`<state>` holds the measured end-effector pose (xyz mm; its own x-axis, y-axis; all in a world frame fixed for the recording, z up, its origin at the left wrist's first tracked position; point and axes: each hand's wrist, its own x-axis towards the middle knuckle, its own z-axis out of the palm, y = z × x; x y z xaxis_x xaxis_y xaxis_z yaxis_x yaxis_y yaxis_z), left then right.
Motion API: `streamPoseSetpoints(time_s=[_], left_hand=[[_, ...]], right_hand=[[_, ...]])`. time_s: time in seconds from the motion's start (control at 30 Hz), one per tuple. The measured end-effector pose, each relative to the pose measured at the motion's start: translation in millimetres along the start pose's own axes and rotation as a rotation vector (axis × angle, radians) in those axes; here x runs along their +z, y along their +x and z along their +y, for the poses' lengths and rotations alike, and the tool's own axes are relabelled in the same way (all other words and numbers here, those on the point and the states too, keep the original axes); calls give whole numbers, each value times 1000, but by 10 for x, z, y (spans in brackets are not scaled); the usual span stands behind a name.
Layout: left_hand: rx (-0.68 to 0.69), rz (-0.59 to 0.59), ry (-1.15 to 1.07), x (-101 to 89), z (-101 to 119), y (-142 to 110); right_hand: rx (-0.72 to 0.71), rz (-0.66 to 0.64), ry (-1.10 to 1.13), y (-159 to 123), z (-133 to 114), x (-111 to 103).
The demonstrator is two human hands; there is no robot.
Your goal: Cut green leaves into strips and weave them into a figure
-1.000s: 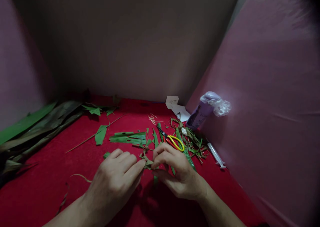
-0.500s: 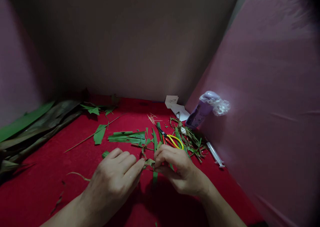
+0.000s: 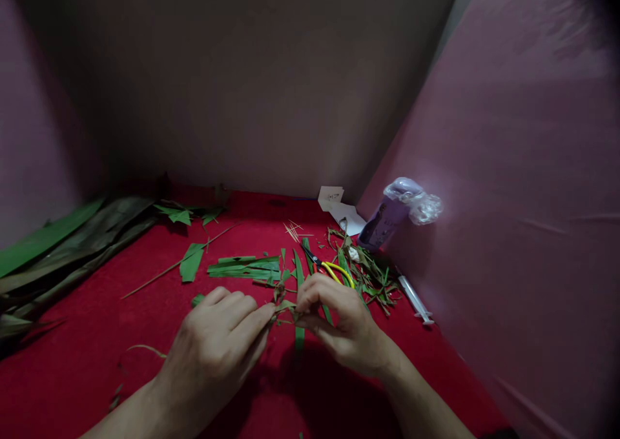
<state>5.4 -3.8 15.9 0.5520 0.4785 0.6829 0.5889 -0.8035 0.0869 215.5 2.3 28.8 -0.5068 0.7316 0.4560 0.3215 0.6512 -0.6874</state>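
Note:
My left hand and my right hand meet over the red cloth, fingertips pinched together on a small folded leaf piece of brownish green strips. A green leaf strip runs down beneath my right fingers. Just beyond my right hand lie scissors with yellow and red handles.
Cut green strips lie beyond my left hand. Long dark leaves are piled at the far left. Leaf scraps, a purple bottle, a syringe, toothpicks and white paper lie at the right, by the pink wall.
Both hands have shifted slightly left and nearer together, still pinching the leaf piece. The view has drifted a little.

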Motion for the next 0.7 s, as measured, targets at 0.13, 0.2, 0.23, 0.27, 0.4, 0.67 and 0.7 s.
streamPoseSetpoints(time_s=[0.13, 0.2, 0.23, 0.27, 0.4, 0.67, 0.7], left_hand=[[-34, -4, -21, 14, -15, -30], [-39, 8, -21, 16, -14, -28], [-39, 15, -21, 16, -13, -24], [-40, 24, -22, 16, -12, -20], [-52, 30, -24, 14, -12, -10], [-83, 39, -55, 20, 2, -29], [-86, 40, -63, 21, 3, -32]], right_hand=[[-15, 29, 48, 5, 1, 10], [-2, 27, 82, -3, 3, 16], [7, 26, 92, -8, 3, 19], [19, 23, 94, -12, 1, 23], [65, 28, 73, -24, -9, 47], [220, 111, 177, -28, -11, 126], [242, 126, 202, -26, -10, 137]])
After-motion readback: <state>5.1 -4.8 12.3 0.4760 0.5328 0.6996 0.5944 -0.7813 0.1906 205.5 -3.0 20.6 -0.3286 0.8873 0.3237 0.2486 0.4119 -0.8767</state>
